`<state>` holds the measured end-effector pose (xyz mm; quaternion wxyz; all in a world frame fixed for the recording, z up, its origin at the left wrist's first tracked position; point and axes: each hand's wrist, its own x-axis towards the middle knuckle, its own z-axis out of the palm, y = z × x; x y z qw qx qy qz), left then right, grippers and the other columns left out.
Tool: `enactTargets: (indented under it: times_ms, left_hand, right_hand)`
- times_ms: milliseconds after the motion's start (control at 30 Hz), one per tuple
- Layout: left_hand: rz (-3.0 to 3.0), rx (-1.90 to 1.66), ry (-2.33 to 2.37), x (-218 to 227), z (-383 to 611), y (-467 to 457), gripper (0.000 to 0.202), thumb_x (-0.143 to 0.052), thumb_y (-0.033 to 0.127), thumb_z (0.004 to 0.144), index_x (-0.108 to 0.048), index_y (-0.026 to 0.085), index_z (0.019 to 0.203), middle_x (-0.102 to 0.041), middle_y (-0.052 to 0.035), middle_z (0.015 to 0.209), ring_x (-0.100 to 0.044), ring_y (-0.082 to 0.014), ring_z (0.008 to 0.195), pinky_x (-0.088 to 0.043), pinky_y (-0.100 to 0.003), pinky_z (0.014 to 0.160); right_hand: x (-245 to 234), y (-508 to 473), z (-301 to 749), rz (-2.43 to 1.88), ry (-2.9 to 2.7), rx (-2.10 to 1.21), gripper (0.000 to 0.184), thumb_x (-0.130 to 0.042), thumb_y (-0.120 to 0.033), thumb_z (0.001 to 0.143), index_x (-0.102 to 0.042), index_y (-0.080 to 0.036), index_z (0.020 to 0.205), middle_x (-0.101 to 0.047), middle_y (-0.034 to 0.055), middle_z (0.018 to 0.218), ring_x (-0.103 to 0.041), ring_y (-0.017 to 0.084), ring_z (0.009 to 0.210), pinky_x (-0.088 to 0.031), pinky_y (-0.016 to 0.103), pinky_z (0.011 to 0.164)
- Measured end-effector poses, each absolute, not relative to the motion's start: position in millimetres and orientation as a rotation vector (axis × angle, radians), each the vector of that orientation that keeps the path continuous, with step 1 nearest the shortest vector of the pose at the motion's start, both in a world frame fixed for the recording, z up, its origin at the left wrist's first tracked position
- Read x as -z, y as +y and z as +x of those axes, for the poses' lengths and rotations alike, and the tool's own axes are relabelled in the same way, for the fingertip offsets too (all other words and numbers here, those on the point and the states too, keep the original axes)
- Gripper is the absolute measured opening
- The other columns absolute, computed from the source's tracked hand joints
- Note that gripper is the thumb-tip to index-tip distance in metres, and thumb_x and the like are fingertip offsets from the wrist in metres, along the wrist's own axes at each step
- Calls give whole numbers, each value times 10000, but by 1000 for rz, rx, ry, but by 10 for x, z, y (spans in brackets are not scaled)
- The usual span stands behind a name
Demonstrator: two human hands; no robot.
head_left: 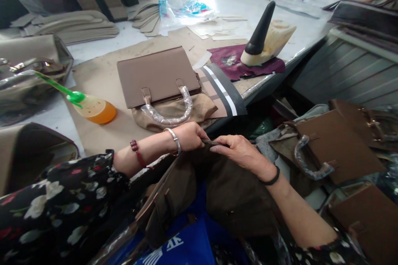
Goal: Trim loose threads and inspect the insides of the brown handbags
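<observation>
Dark brown bag fabric (pixel 239 190) hangs over my lap, above a blue apron (pixel 189 244) with white lettering. My left hand (pixel 190 136) is closed on the top edge of this fabric. Close beside it, my right hand (pixel 238 149) pinches the same edge between thumb and fingers. A stiff brown panel edge (pixel 152 205) slants down from the fabric at the lower left. Just beyond my hands, a brown handbag (pixel 158 72) lies on the table, its handle (pixel 169 119) wrapped in clear plastic.
A squeeze bottle (pixel 98 109) with orange liquid and a green nozzle stands left. On purple cloth (pixel 225 60) rests a pale block (pixel 276 41) with a black cone-shaped piece (pixel 261 29). More handbags (pixel 338 145) are piled at right. Stacked panels (pixel 71 27) lie at the back left.
</observation>
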<state>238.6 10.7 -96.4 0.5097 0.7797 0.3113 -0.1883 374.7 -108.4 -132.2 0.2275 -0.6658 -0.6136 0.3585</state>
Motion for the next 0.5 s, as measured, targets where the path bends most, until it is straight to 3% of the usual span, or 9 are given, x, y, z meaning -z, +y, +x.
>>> enactTargets:
  times_ms: [200,500]
  left_hand:
    - [1953,460,762,985,2401,89,313,-500,195,600,-693,170,845,-584,34,547,-437,-96,494,-321,-181,447]
    - [1985,432,696,1050,2374,117,303,-491,264,645,-642,145,879,-491,49,510,-363,-79,459,-273,-187,440]
  right_hand:
    - [1334,-1097,3677,-1900,-1763,-764,294,-476,-416,816,-632,-182,727,-622,-1,667,-537,114,644,-337,207,610]
    - [1324,-1114,3623,-2025,-1693,-723,344,-444,-411,827,-545,-179,593,-499,-32,525,-479,95,550,-272,204,528]
